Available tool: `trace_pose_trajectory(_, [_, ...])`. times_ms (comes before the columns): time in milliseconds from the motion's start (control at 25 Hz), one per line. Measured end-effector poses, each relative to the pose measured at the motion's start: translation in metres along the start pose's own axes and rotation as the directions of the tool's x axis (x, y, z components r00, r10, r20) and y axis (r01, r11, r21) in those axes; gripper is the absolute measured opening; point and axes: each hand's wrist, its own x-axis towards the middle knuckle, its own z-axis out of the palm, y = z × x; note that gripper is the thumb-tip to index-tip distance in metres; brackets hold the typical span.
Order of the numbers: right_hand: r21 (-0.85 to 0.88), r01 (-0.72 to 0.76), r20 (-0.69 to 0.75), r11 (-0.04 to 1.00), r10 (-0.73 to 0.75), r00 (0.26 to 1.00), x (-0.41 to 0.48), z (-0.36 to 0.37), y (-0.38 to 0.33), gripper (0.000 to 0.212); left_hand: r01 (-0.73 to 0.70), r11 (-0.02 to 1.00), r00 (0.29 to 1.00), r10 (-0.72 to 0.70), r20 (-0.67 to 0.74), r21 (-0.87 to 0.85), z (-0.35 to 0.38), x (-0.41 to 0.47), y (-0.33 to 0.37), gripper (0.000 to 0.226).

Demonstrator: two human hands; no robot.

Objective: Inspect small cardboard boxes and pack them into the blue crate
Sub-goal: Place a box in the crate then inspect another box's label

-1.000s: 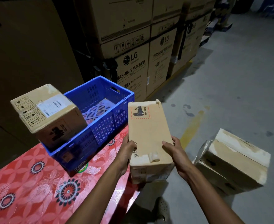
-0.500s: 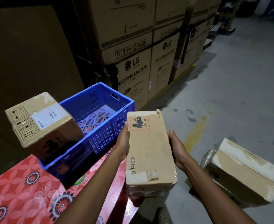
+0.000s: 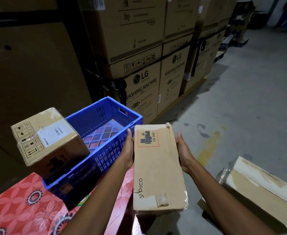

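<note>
The long box (image 3: 158,168), clamped flat between the left hand (image 3: 128,150) and right hand (image 3: 183,153) at lower centre frame, points its long axis up-frame; the blue crate (image 3: 95,145) lies immediately left, nearer the left hand.

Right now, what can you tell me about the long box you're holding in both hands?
The long cardboard box is plain brown and slim, held flat, top face up, above the table's edge. A red-hatched battery label reading UN 3481 sits at its far end; "pico" lettering and a stub of peeling tape mark the near end. The corners look worn. The left hand and right hand press its long sides. The blue crate lies left of it.
</note>
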Motion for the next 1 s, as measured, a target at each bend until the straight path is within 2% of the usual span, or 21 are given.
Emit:
trace_pose_trajectory(240, [-0.085,0.254,-0.066,0.963,-0.260,0.963,-0.038,0.013,-0.033,0.063,-0.146,0.988,0.982,0.150,0.118,-0.046,0.005,-0.032,0.041,0.079])
trace_pose_trajectory(360, [-0.107,0.319,-0.069,0.942,-0.327,0.942,-0.057,0.018,-0.037,0.059,-0.212,0.976,0.965,0.217,0.151,-0.047,0.003,-0.055,0.051,0.080])
trace_pose_trajectory(560, [-0.107,0.292,-0.048,0.950,-0.298,0.953,-0.077,0.014,0.016,0.070,-0.239,0.971,0.951,0.236,0.201,-0.006,-0.005,-0.085,0.015,0.076])
trace_pose_trajectory(680, [-0.207,0.245,-0.081,0.947,-0.266,0.961,-0.088,0.014,0.045,0.069,-0.224,0.974,0.962,0.214,0.171,0.037,-0.014,-0.097,-0.016,0.067])
trace_pose_trajectory(880, [-0.207,0.238,-0.078,0.949,-0.258,0.963,-0.120,0.025,0.045,0.058,-0.198,0.973,0.973,0.180,0.146,0.115,-0.035,-0.111,-0.026,0.062])
trace_pose_trajectory(1000, [-0.202,0.246,-0.117,0.948,-0.273,0.955,-0.133,0.027,0.037,0.044,-0.182,0.966,0.980,0.163,0.114,0.184,-0.039,-0.114,-0.021,0.042])
